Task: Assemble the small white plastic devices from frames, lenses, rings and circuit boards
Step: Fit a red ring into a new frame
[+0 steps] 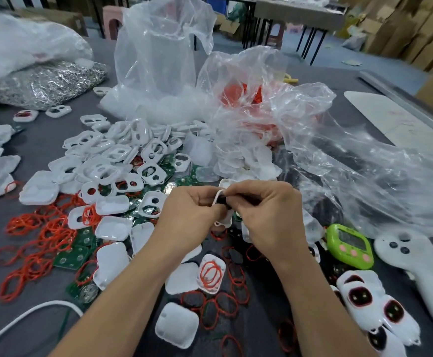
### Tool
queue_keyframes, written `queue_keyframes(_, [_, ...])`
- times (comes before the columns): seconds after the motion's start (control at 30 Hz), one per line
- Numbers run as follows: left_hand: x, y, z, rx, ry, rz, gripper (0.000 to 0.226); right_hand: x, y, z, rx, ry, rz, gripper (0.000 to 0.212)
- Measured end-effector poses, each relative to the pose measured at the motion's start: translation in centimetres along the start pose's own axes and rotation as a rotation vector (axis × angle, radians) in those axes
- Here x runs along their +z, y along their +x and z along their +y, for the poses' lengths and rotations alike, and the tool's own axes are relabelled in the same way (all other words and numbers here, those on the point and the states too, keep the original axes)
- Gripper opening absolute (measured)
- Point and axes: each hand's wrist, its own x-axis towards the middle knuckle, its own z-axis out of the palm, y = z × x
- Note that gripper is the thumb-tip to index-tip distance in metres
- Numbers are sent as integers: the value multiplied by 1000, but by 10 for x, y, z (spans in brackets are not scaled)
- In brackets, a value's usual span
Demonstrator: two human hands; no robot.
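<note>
Both hands meet at the centre of the head view. My left hand [192,210] and my right hand [267,212] together pinch a small white plastic frame [222,222], with a dark part between the fingertips; most of the frame is hidden by the fingers. A pile of white frames [112,155] lies behind the hands. Red rings [45,233] are scattered at the left and below the hands. Green circuit boards [74,256] lie among them. White covers [176,324] lie near my forearms. Assembled white devices [359,296] with dark red-rimmed windows sit at the lower right.
Large clear plastic bags [158,60] stand behind the pile, one holding red parts [246,96]. A bag of metal rings [48,83] lies at the far left. A green timer [350,244] and a white handheld controller [413,269] lie on the right. A white cable [30,313] crosses the lower left.
</note>
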Motion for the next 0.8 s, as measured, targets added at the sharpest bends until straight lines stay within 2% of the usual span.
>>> queue_keyframes(0.17, [2,-1,0,24,-35,24,38,10,-5,-5,-89,-157,119,19])
queue_keyframes(0.23, [2,-1,1,53,-17,58,39,13,-6,-6,-26,-178,193,18])
queue_keyframes(0.3, [2,-2,1,80,19,85,42,11,-5,-5,109,-125,187,19])
queue_keyframes(0.37, [2,-3,2,109,63,107,44,9,-3,-3,236,-34,74,13])
queue_keyframes(0.43, [2,-5,2,152,128,131,45,7,-3,-3,287,46,-19,5])
queue_keyframes(0.6, [8,-8,-2,271,388,288,37,10,-5,-4,257,68,29,12])
queue_keyframes(0.7, [17,-11,-4,306,369,443,28,9,-5,-2,228,195,92,22])
queue_keyframes(0.8, [21,-14,-4,364,397,544,25,8,-5,-1,184,302,127,22])
